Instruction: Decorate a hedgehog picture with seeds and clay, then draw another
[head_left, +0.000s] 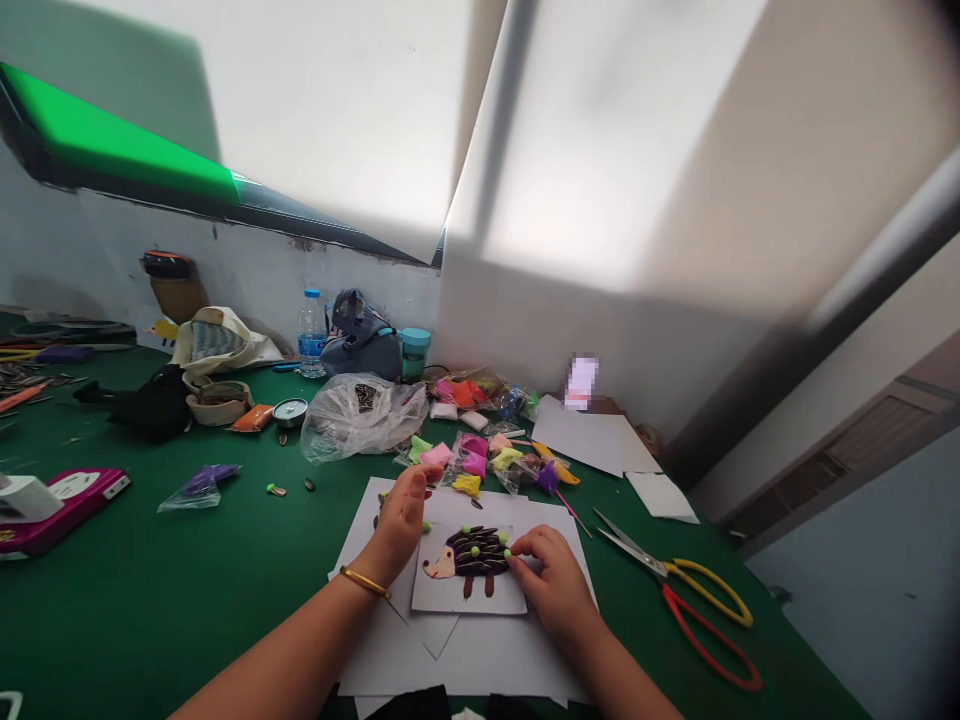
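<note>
Look first at the right-hand rim of the hedgehog collage. The light-green clay ball sits there, directly left of the fingertips of your right hand and touching them. That grip is nearly closed, thumb and index finger brought together at the ball; it looks like a light pinch, though some pressing could be mixed in.

The hedgehog's long axis runs left to right across the white card, with the snout toward your left and the rounded back toward your right. Your right hand therefore comes at the body from its rear end, roughly along that axis, and is much the nearer of your 2 hands to the ball. 3 other light-green balls show among the sunflower seeds, all leftward of your fingertips.

Your left hand stands on edge beyond the snout side, near the card's upper left corner, fingers raised; you cannot tell from here whether its grip holds anything.

The card lies on larger white paper sheets over the green bench. The likely crux is sideways push: pressure from the right would drive the ball leftward into the seeds.
</note>
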